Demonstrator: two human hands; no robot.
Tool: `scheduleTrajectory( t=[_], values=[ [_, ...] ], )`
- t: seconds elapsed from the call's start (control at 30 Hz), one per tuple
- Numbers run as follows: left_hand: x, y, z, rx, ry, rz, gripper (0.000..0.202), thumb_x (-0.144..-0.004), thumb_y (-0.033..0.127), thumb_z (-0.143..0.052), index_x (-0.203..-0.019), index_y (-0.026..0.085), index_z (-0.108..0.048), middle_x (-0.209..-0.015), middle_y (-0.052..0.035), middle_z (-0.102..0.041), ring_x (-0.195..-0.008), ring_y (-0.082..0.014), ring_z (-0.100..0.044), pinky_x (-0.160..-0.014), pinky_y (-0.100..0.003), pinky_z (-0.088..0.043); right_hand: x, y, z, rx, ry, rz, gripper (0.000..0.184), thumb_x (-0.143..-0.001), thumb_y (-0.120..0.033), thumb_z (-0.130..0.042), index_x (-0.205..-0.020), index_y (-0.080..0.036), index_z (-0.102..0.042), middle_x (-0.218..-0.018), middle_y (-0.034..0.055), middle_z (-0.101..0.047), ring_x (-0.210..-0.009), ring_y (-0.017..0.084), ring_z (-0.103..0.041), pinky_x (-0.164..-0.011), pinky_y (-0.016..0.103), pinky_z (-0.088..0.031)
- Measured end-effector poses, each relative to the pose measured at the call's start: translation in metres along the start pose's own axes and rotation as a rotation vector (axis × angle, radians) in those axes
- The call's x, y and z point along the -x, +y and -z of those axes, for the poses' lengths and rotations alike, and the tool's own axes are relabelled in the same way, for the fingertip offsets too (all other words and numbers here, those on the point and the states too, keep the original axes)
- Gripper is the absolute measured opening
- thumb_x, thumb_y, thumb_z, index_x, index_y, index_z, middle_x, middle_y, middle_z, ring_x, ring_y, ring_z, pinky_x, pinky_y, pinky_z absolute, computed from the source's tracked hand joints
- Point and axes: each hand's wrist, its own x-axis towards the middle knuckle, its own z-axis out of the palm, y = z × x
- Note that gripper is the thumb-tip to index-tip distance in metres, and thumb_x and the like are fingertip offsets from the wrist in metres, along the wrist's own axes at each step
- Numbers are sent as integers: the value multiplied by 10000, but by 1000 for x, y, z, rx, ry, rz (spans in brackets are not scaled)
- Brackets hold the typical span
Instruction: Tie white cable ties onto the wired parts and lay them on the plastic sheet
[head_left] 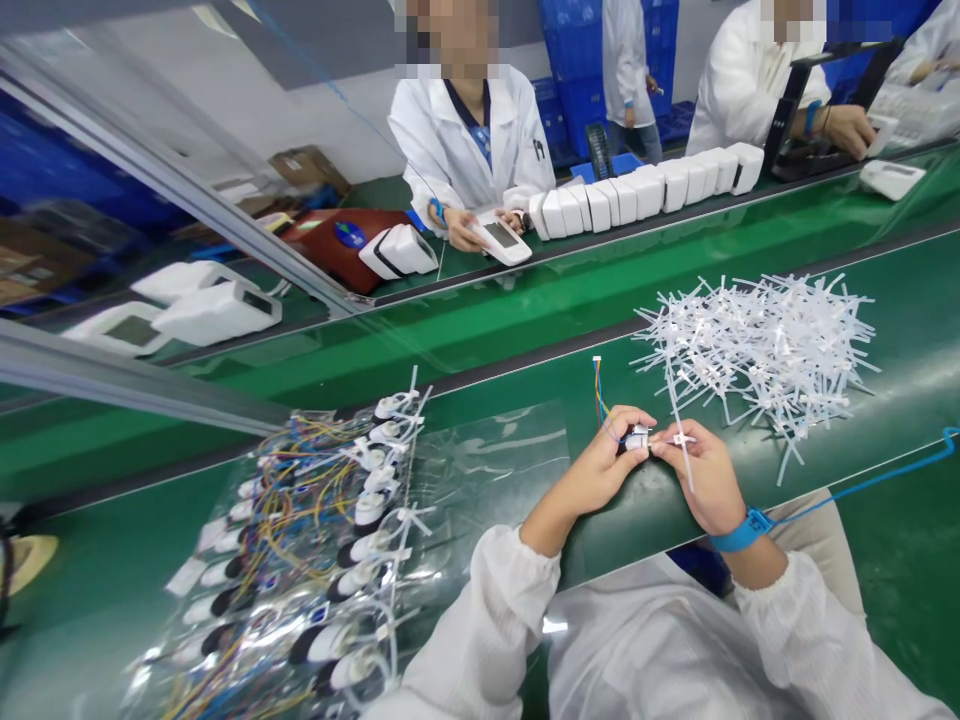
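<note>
My left hand (604,468) is closed around a small motor pump (637,438), a silver-and-white cylinder with coloured wires (598,385) ending in a white plug. The wires stand up beyond my fingers. Against the pump's right end, my right hand (709,480) pinches a white tube piece (679,425), whose thin arms spread from a small connector. My fingertips hide whether tube and pump are joined. Both hands are above the green bench (622,535), near its front edge. A blue wrist strap (742,530) circles my right wrist.
A heap of white tube pieces (765,345) lies beyond my right hand. Several wired pumps (367,510) lie in rows on clear plastic at left. A blue cord (862,485) runs right from my strap. Across the bench, a person (472,140) holds a white device (502,238).
</note>
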Motion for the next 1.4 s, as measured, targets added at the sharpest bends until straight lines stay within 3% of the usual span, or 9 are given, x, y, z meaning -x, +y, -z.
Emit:
scheduleTrajectory(
  t=[0.47, 0.77, 0.97, 1.4],
  values=[
    [-1, -2, -3, -99, 21, -109, 299, -1134, 307, -562, -1423, 228, -573, -1343, -144, -583, -1298, -303, -573, -1182, -484, -451, -1, -3, -3, 86, 26, -25, 450, -686, -530, -1038, -866, -253, -733, -919, 50, -832, -889, 279, -747, -877, 409, -560],
    [-4, -2, -11, 45, 150, 24, 259, -1113, 345, -613, -1347, 236, -631, -1318, -102, -635, -1218, -271, -611, -1133, -417, -472, -1, -1, 1, 93, -24, 85, 286, -846, -484, -953, -956, -268, -801, -1012, 37, -812, -986, 254, -732, -976, 392, -562],
    [-6, -6, -21, 102, 306, 98, 211, -1141, 376, -538, -1233, 231, -659, -1183, -72, -649, -1080, -240, -615, -1018, -365, -501, 0, -5, -4, 147, -45, 72, 281, -832, -494, -939, -933, -258, -825, -1014, 57, -827, -973, 272, -746, -959, 411, -574],
    [-2, -3, -29, -7, 337, 69, 235, -1180, 377, -456, -1266, 242, -628, -1221, -88, -637, -1121, -250, -608, -1057, -383, -476, 7, -9, -2, 315, -25, 71, 205, -876, -470, -875, -942, -276, -883, -1025, 63, -858, -970, 305, -761, -934, 432, -568]
  ],
)
